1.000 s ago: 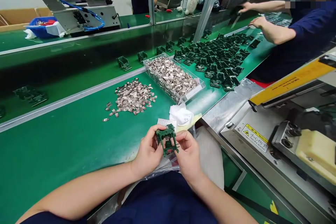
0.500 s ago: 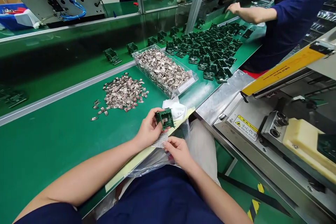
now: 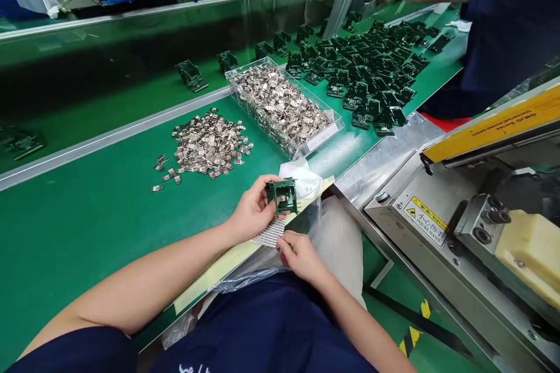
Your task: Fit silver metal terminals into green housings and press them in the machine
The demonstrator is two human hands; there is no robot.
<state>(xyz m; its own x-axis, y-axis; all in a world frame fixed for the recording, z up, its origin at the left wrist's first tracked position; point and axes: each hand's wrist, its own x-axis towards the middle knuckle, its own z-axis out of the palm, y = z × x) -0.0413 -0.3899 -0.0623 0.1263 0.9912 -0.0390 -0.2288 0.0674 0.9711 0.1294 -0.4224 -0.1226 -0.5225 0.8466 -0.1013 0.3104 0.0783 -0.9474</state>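
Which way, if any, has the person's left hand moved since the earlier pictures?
Yes: the left hand, holding a green plastic frame, has moved forward, and sits nearer the clear plastic tray of metal pieces than in the earliest picture.

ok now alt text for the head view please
Seen from the wearer's head, a left hand holds a green plastic frame while a right hand pinches a silver mesh strip above a green workbench. Beyond lie a clear tray of copper-coloured metal pieces, a loose metal pile, and many green frames.
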